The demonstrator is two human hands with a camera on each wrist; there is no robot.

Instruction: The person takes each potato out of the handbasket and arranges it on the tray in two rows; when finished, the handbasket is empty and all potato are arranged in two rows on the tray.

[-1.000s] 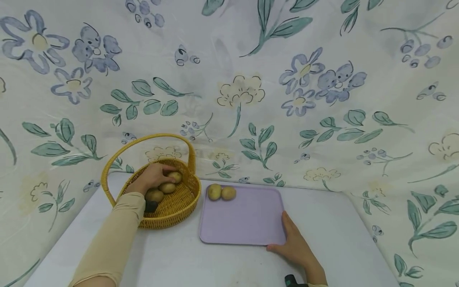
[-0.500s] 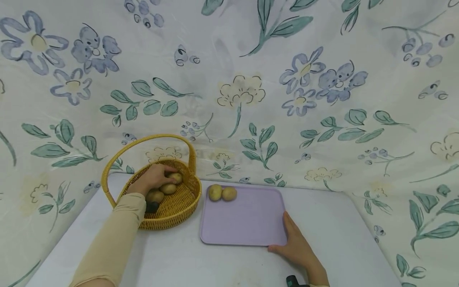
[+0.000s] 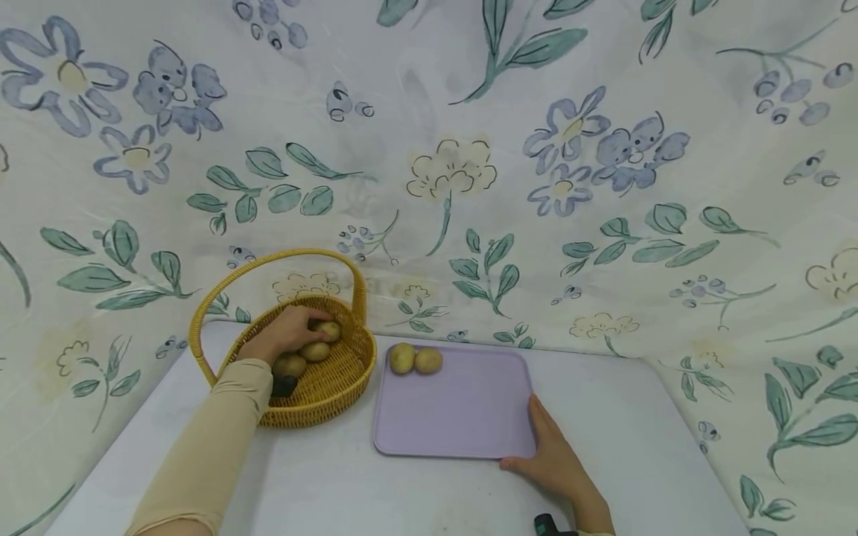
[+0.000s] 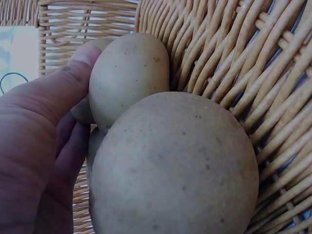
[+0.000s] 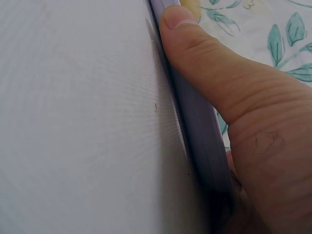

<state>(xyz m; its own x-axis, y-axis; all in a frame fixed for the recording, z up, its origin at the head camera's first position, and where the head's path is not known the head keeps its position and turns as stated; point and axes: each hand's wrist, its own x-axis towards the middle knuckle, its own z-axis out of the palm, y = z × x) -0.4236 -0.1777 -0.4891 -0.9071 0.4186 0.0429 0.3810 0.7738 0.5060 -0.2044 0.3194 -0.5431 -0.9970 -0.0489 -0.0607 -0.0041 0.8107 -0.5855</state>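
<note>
Inside the yellow wicker basket [image 3: 315,413], my left hand [image 3: 284,333] holds a potato [image 3: 329,330] between thumb and fingers. In the left wrist view that potato [image 4: 84,111] is mostly hidden behind the thumb and a nearer potato [image 4: 130,73]. Another large potato [image 4: 175,161] fills the foreground there. Two potatoes [image 3: 402,359] lie side by side in the far left corner of the lilac tray [image 3: 462,417]. My right hand [image 3: 553,458] rests against the tray's near right corner, thumb along the front edge and straight fingers along the right side.
The basket's tall arched handle [image 3: 291,254] rises over my left forearm. Tray and basket stand close together on a white table [image 3: 335,484]. Behind the table hangs a flower-patterned cloth [image 3: 375,238].
</note>
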